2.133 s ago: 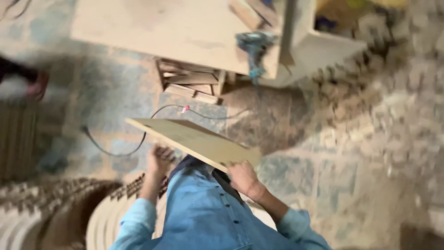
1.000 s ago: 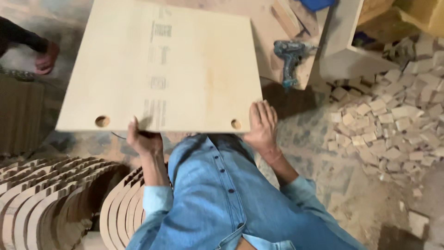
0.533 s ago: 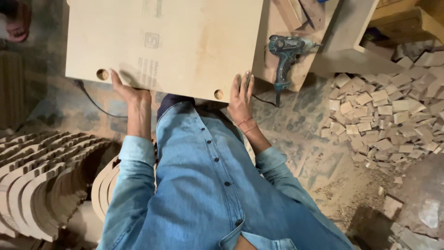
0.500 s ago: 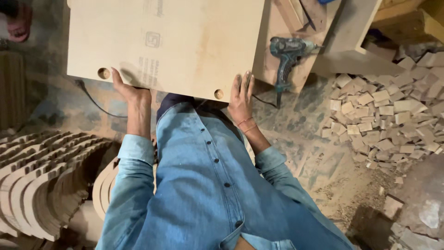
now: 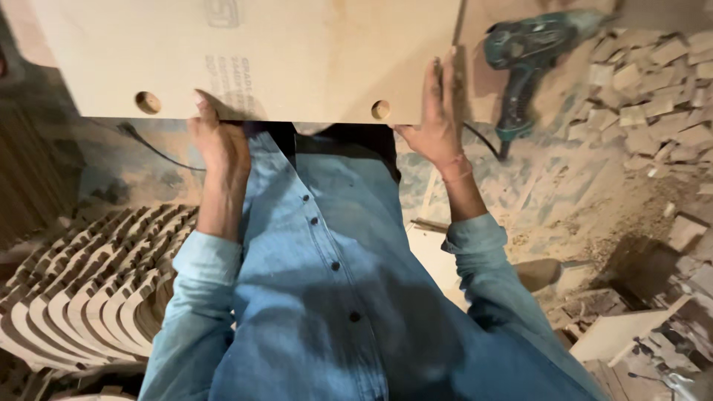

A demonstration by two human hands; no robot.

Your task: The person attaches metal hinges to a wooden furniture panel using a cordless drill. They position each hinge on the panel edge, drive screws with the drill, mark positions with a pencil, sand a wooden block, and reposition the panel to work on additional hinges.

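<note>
So the big flat wooden panel (image 5: 297, 52) was out in front of the person's chest, held by its near edge; left hand (image 5: 219, 141) was curled under and over that edge just inboard of the left round hole (image 5: 148, 102); right hand (image 5: 438, 122) lay mostly flat and open-fingered along the right corner, just outboard of the right hole (image 5: 380, 109), so more of a pressing brace than a full wrap. Looked like stiff sheet stock to me, rigid but awkward and probably fairly heavy, smooth-faced so a bit slippy; edges and corners seemed the sane place to grab it. Long axis ran left to right across both grips, face up, far edge pointing away from the body. A green power drill (image 5: 531, 52) sat just right of the right hand; stacked curved wooden cutouts (image 5: 89, 289) were below the left arm.
</note>
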